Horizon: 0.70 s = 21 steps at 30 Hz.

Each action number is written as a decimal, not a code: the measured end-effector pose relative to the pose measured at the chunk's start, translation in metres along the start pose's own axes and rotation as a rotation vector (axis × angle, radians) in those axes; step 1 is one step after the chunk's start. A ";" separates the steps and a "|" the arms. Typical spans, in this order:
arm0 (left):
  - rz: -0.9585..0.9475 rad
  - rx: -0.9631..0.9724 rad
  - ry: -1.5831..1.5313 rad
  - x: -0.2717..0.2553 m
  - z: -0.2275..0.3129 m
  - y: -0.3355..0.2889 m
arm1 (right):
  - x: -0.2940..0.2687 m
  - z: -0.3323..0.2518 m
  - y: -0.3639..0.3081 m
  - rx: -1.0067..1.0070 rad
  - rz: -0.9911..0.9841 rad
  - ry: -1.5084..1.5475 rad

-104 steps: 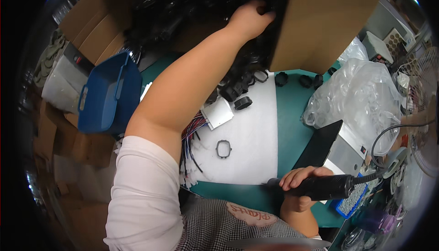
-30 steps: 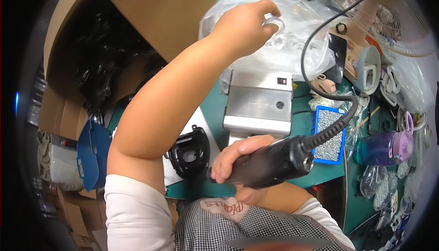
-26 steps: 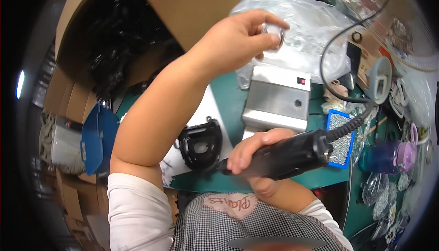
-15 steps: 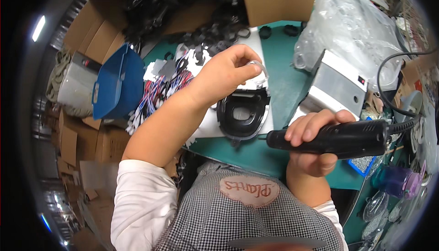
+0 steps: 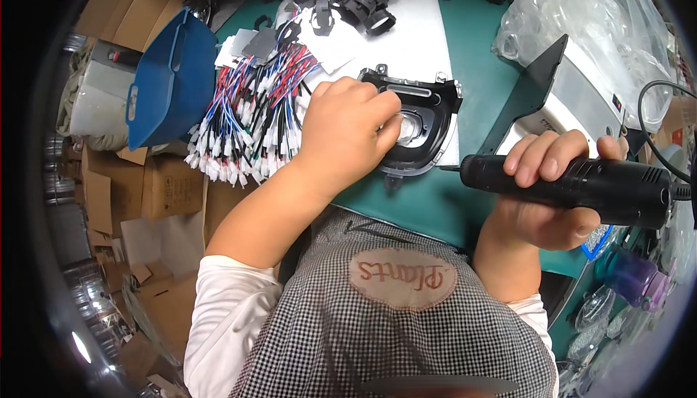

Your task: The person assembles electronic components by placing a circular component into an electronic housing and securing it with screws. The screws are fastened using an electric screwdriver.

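Observation:
My left hand (image 5: 348,128) is closed, thumb and fingers pinching a small clear, round plastic piece (image 5: 411,129) inside the opening of a black plastic housing (image 5: 427,157). The housing lies on a white sheet (image 5: 428,39) on the green bench, its curved side toward me; my hand covers its left part. My right hand (image 5: 541,218) is wrapped around a black electric screwdriver (image 5: 617,191). The tool lies level, its thin bit pointing left, beside the housing's lower right edge and apart from it.
Bundled wires with white connectors (image 5: 250,119) lie left of the housing, beside a blue bin (image 5: 163,86). Black plastic rings (image 5: 377,21) are strewn at the back. A white and grey device (image 5: 581,82) and a clear plastic bag (image 5: 581,13) stand at the right.
My left hand has lowered the clear piece from above the white sheet into the black housing. The screwdriver stays in my right hand. The view has shifted, so the bench sits higher.

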<state>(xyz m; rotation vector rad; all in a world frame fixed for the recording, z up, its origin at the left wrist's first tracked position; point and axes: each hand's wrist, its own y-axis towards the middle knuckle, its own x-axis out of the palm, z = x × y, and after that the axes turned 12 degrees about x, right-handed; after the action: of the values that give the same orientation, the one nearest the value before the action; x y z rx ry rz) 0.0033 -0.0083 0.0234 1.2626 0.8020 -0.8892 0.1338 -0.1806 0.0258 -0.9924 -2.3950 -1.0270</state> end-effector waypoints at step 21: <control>-0.036 0.139 0.070 -0.003 0.008 -0.008 | -0.006 0.006 0.003 -0.028 -0.085 0.016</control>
<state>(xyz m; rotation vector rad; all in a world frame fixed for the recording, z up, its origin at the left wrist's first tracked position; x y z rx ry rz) -0.0050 -0.0164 0.0237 1.4113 0.8315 -0.9467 0.1399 -0.1774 0.0198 -0.8955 -2.4342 -1.0967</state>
